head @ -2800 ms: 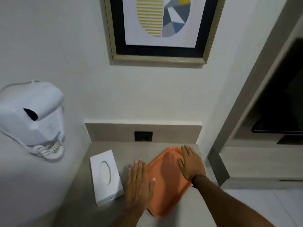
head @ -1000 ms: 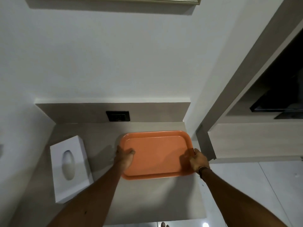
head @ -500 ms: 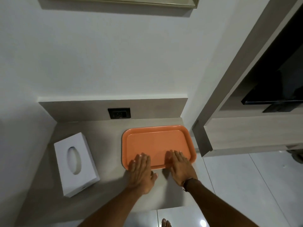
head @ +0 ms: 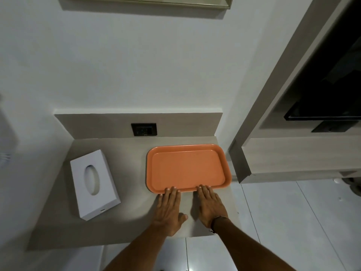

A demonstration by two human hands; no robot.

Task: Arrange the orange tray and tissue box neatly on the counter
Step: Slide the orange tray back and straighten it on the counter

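Left fingers: the left hand lies flat, palm down, fingers straight and close together; the fingertips just reach the near rim of the orange tray. It grips nothing. The flat pose suits nudging the tray away, not lifting it.
Right fingers: the right hand matches it, flat and spread out on the surface, holding nothing, tips at the same rim a little right of centre. Two contact points on one long edge would keep the tray from twisting as it slides.
Wrist: a dark band circles the right wrist.
Tray: centre-right of the frame, empty, its long sides roughly parallel to the back panel and its right end close to the counter's right edge. It looks squared up already.
Counter: the beige counter carries both items; the palms rest on its bare front strip.
Tissue box: the white tissue box sits at centre-left, well apart from the tray and turned slightly askew, its near end swung toward the right. No hand touches it.
Back panel: a dark wall socket sits above the gap between box and tray.
Judgement: the tray seems placed; straightening the box beside it is likely what remains.
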